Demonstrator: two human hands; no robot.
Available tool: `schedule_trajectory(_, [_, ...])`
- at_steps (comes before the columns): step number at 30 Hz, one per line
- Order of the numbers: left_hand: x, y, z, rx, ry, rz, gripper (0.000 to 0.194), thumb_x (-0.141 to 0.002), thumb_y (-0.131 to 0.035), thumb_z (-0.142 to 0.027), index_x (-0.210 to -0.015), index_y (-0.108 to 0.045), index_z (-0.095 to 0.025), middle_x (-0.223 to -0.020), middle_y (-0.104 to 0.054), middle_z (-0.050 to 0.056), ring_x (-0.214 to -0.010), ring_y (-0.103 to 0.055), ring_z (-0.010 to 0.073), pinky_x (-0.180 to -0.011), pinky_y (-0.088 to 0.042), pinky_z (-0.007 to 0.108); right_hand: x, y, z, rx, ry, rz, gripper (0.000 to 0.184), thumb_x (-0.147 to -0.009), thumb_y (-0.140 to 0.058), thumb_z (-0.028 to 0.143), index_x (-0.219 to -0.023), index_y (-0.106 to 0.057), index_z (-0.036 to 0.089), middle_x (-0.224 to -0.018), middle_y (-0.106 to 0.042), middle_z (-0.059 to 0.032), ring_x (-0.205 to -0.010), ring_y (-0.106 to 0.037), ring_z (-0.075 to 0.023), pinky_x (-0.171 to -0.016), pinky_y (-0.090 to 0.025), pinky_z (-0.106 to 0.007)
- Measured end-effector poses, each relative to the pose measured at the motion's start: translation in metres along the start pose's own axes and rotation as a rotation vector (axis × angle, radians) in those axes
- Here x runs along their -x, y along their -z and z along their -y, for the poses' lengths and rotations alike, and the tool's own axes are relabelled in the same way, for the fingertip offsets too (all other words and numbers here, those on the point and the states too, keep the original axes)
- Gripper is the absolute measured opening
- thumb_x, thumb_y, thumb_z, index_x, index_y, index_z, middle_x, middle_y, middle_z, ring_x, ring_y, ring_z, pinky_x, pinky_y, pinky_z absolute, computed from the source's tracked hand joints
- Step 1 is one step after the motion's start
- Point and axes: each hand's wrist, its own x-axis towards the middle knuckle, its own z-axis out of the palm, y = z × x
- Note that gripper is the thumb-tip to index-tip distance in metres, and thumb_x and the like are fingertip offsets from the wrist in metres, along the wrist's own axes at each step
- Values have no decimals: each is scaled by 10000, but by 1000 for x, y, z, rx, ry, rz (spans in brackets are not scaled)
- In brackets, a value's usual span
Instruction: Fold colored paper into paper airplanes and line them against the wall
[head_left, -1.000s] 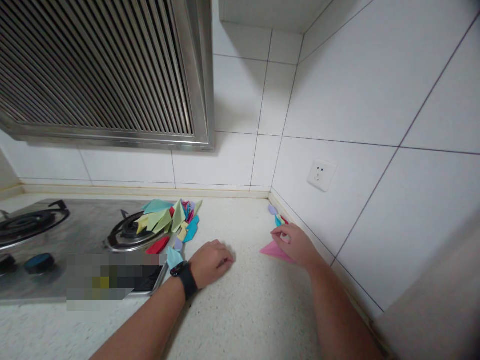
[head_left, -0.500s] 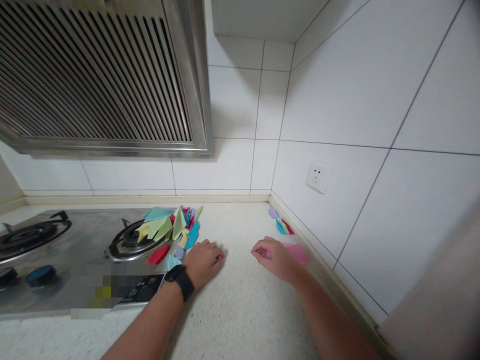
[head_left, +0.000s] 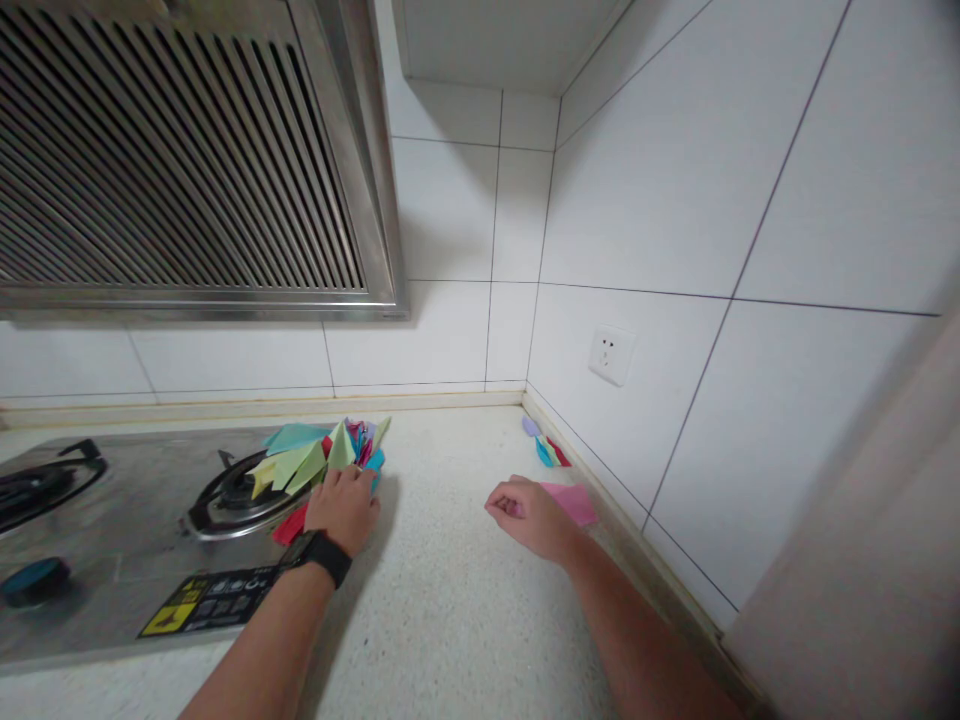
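My left hand point(head_left: 346, 512), with a black watch point(head_left: 319, 553) on its wrist, lies over the near side of a pile of folded coloured paper point(head_left: 300, 462). Its fingers stretch into the pile and the tips are partly hidden. Yellow-green, light blue and magenta folded pieces show around it, and a red folded paper point(head_left: 291, 525) lies left of the hand. My right hand point(head_left: 531, 518) rests on the counter point(head_left: 442, 590) with its fingers curled in; I see nothing held in them. Just behind it lies a flat pink paper point(head_left: 574, 502), partly covered by that hand.
By the right wall lie small folded papers point(head_left: 551, 452) in blue, yellow and red, with a lilac piece point(head_left: 530, 426) behind them. At left is a gas hob point(head_left: 142, 520) with burners and a knob point(head_left: 36, 582). A range hood point(head_left: 187, 170) hangs above.
My left hand has moved left and forward from the counter onto the paper pile. My right hand stays curled in place. The view has turned slightly.
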Motion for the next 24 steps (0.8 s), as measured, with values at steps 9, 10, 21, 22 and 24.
schedule_trajectory(9, [-5, -7, 13, -35, 46, 98, 368, -801, -521, -322, -1147, -594, -223, -1125, -629, 128, -1082, -499, 335, -857, -380, 456, -2, 4, -3, -14, 16, 0, 116, -820, -585, 252, -821, -683, 191, -764, -590, -26, -666, -575, -120, -642, -432, -243])
schedule_trajectory(10, [-6, -7, 13, -32, 46, 103, 365, -800, -523, -320, -1144, -598, -225, -1125, -635, 127, -1082, -502, 336, -858, -380, 454, -3, 4, -4, -14, 15, -3, 120, -821, -583, 257, -822, -683, 191, -765, -590, -26, -664, -573, -120, -641, -432, -245])
schedule_trajectory(21, [-9, -2, 5, 107, -26, -32, 318, -756, -573, -254, -1058, -668, -229, -1058, -681, 112, -1017, -555, 330, -865, -384, 443, -1, 6, 3, 10, 40, -18, 109, -821, -586, 244, -815, -684, 195, -762, -587, -23, -650, -572, -115, -638, -433, -242])
schedule_trajectory(22, [-8, 0, 2, 151, -47, -50, 315, -755, -577, -258, -1054, -671, -226, -1050, -684, 107, -1003, -564, 319, -870, -388, 435, -1, 6, 4, 15, 43, -9, 108, -821, -587, 241, -816, -684, 196, -765, -588, -24, -650, -571, -114, -645, -434, -244])
schedule_trajectory(24, [-6, 3, -5, 289, -121, -69, 306, -759, -583, -266, -1045, -677, -217, -1032, -689, 96, -979, -580, 290, -881, -398, 406, -2, 3, 6, 12, 47, 14, 105, -822, -587, 237, -822, -684, 198, -777, -593, -23, -659, -573, -112, -662, -438, -246])
